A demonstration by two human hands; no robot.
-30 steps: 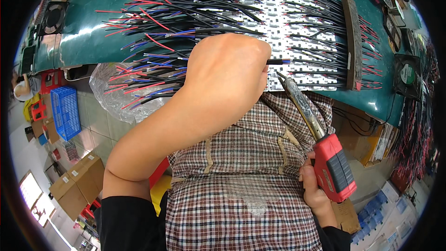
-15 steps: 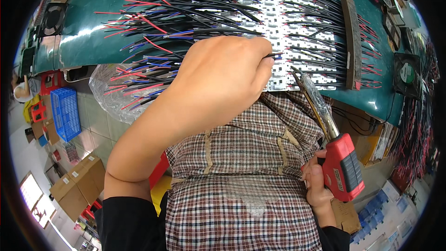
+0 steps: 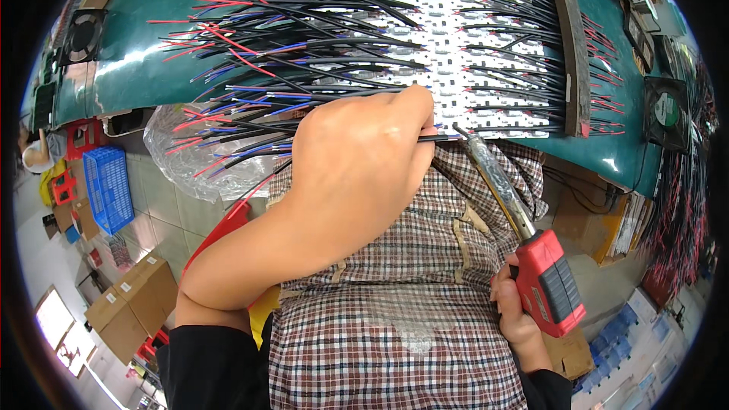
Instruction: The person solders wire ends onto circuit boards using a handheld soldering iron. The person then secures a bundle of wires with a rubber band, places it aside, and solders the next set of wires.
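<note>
A white panel of small circuit boards lies on the green bench top, with rows of black cables fanning out to both sides. At the panel's near edge, my left hand pinches a black cable, whose end points right over the boards. My right hand grips the handle of a red and black soldering gun. The gun's long barrel slants up to the left, its tip close by the cable's end; whether they touch I cannot tell. Red and blue wire ends stick out of the left-hand cables.
A dark bar lies across the right-hand cables. Small fans stand at both ends of the bench. A clear plastic bag hangs at the front edge. Cardboard boxes and a blue crate sit on the floor at left.
My left hand has moved down to the panel's near edge and holds a cable there. The soldering gun has shifted left and slightly down, its tip now nearer my left fingers.
</note>
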